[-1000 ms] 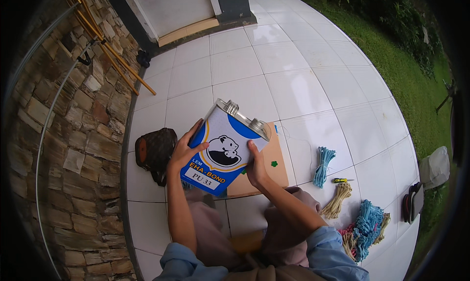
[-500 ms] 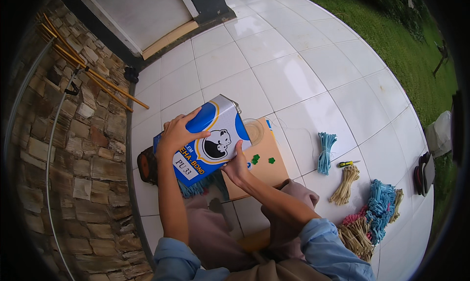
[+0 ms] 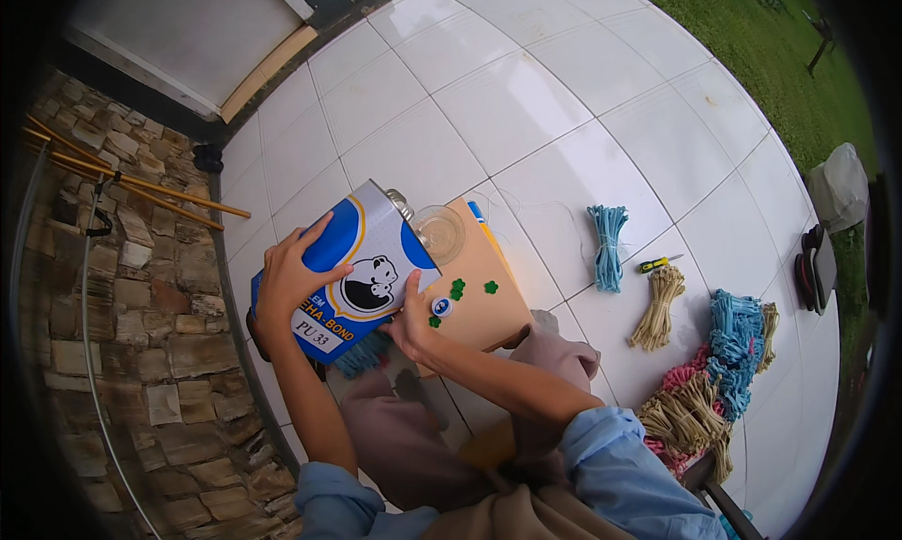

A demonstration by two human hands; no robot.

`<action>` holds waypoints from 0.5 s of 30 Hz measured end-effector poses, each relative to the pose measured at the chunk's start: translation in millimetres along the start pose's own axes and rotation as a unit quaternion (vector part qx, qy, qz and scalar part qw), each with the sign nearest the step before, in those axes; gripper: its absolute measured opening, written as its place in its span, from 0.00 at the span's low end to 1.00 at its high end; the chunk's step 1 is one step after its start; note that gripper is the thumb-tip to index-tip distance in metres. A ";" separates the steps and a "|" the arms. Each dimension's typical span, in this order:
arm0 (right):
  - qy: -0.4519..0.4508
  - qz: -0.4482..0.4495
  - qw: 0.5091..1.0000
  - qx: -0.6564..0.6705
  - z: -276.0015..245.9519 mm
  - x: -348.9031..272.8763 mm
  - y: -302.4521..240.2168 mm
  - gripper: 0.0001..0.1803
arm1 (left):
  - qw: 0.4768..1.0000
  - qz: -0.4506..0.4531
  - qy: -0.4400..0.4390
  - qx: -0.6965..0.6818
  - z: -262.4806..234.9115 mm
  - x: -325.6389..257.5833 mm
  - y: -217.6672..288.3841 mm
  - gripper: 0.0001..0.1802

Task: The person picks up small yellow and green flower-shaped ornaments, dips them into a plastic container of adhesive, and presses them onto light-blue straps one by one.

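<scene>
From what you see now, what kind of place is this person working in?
Probably a tiled porch or terrace outside a house: glossy white floor tiles, a rough stone wall on the left, and green lawn beyond. Both hands tilt a blue-and-white rectangular metal can there.

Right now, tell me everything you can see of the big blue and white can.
The can is a large rectangular tin, metal by its look, white with blue corner patches, an orange outline and a round black and white animal picture on its face. It is lifted and tilted, its neck at the top corner tipped toward a small clear cup on a tan board. The left hand grips its left edge; the right hand supports its lower right edge. Whether anything is pouring cannot be told.
</scene>
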State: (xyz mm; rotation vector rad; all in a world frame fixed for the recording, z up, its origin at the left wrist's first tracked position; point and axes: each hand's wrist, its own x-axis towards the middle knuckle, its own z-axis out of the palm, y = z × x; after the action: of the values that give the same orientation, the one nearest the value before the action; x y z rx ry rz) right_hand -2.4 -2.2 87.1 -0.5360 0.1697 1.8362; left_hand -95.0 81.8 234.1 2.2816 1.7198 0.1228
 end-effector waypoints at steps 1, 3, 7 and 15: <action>0.004 0.004 1.000 0.004 -0.8 0.2 1.6 0.42 | 1.000 -0.013 -0.009 -0.013 1.4 0.3 -1.6 0.44; 0.002 0.019 1.000 0.004 -1.1 0.7 1.2 0.44 | 1.000 0.009 -0.005 0.015 4.3 4.0 -3.4 0.44; -0.014 0.027 1.000 0.007 5.2 -6.4 -7.2 0.45 | 0.995 0.029 -0.024 0.097 -0.9 13.7 8.5 0.45; -0.032 0.016 0.999 0.018 10.9 -0.7 -10.8 0.45 | 0.986 0.114 -0.015 0.124 -10.1 30.9 6.7 0.47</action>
State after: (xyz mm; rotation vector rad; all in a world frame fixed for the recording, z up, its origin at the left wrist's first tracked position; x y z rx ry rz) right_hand 4.8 4.8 98.6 -0.4508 0.1679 1.8757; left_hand -82.3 111.3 242.5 2.6403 1.5284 -0.0860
